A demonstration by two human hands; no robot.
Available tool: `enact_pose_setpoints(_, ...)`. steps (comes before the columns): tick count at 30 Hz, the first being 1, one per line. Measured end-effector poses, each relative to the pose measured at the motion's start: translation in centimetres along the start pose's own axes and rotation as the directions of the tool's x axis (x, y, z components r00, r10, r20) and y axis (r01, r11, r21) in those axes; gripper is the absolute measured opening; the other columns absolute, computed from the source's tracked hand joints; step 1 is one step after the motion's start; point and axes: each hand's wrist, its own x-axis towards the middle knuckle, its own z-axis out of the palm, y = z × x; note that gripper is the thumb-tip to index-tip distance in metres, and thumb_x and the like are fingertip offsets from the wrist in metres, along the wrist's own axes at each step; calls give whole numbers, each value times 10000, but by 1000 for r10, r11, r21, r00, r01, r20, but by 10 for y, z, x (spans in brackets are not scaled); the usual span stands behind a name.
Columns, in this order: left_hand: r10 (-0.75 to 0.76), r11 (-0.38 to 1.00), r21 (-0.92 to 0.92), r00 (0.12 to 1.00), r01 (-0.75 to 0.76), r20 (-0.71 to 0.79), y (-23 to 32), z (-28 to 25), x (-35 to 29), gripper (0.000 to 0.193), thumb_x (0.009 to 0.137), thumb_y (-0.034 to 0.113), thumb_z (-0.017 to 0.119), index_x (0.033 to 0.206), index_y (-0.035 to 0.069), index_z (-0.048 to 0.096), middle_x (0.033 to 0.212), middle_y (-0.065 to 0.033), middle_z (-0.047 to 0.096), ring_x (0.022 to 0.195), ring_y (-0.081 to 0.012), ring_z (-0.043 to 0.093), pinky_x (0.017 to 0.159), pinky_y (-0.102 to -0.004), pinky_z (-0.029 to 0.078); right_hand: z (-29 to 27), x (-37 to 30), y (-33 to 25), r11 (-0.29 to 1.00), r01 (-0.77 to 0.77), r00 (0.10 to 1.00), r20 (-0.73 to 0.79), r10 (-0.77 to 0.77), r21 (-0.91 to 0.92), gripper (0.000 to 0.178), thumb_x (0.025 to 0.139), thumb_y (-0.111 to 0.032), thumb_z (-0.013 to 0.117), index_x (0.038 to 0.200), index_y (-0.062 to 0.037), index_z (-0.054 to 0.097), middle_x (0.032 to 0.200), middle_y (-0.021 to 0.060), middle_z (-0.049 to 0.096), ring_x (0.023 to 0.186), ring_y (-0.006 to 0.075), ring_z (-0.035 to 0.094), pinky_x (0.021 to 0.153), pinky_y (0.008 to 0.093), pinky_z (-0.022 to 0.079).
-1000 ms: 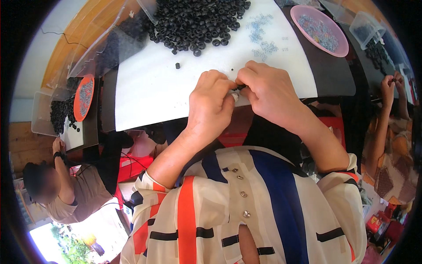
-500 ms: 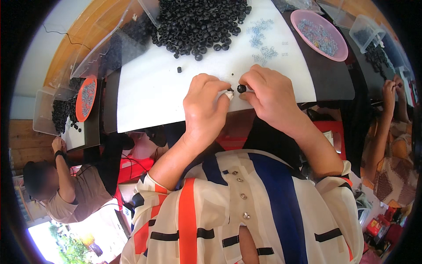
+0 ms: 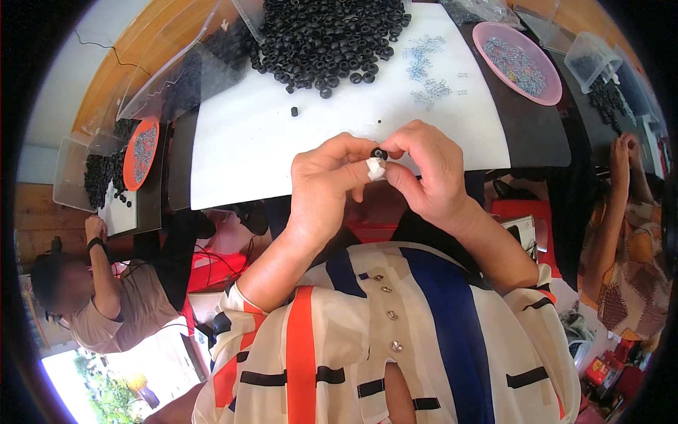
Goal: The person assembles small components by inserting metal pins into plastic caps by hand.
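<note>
My hands meet just above the near edge of a white board (image 3: 247, 155). Between their fingertips is a small round black part (image 3: 379, 153) with a lighter centre. My left hand (image 3: 321, 180) is closed on it, its thumb tip wrapped in something white (image 3: 376, 168). From the other side, my right hand (image 3: 434, 169) pinches the same part with thumb and forefinger. Fingers hide much of it, and whether a second piece is joined to it I cannot tell. A single black piece (image 3: 294, 112) and a tiny dark speck (image 3: 379, 121) lie beyond my hands.
A heap of black ring-shaped parts (image 3: 318, 46) covers the board's far side, with small bluish pieces (image 3: 431, 90) scattered to its right. A pink bowl (image 3: 554, 94) of similar pieces stands right. Clear bins (image 3: 166, 88) stand left, near an orange bowl (image 3: 129, 173). Co-workers sit on both sides.
My hands, apart before, have come together. The black part from my right fingertips now sits against my left thumb and fingers. The view has shifted slightly.
</note>
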Motion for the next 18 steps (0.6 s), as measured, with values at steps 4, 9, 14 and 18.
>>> enact_pose_setpoints(4,-54,998,9,998,55,-28,0,-4,-4,170,869,-15,652,1030,-58,689,818,-63,662,637,-99,543,542,-215,428,2,0,-5,998,54,999,3,-54,-19,320,687,-3,722,972,-83,601,786,73,585,681,293,581,596,393,438)
enact_pose_setpoints(9,2,996,84,1000,-1,-15,-2,-4,-21,162,874,-28,637,1025,-47,691,841,-50,646,643,-97,533,545,-209,422,3,-10,-9,995,79,997,11,-78,-59,340,670,5,725,982,-72,612,807,87,583,673,303,572,599,395,440)
enact_pose_setpoints(14,54,998,-7,998,-55,-30,-7,-2,-31,163,862,-51,591,996,-13,675,837,-17,637,615,-59,517,544,-208,424,13,-25,-20,992,75,995,-60,-81,-99,344,649,17,732,967,-52,618,815,99,572,669,301,568,594,387,442)
enact_pose_setpoints(18,41,999,2,999,-41,25,-11,-13,-32,195,853,-76,574,1017,-12,658,850,-11,615,643,-54,518,562,-202,426,16,-23,-21,989,118,992,-43,-122,-92,345,639,24,743,953,-35,613,820,100,580,686,297,591,594,381,451)
